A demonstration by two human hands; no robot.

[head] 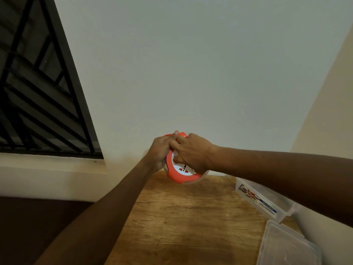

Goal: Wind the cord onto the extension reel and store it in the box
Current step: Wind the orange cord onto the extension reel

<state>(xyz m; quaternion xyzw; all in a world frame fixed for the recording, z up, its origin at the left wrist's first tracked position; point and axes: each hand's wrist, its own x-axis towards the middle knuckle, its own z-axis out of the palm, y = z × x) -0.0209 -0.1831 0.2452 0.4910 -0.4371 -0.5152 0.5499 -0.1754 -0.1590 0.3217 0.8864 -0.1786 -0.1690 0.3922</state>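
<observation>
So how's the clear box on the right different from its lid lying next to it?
The box sits farther back by the wall, partly behind the right forearm, while the lid lies nearer, at the bottom edge of the view. The box carries a printed label on its side; the lid shows none. The box has upright walls; the lid is flat. Both are clear plastic and rest on the wooden table.
</observation>
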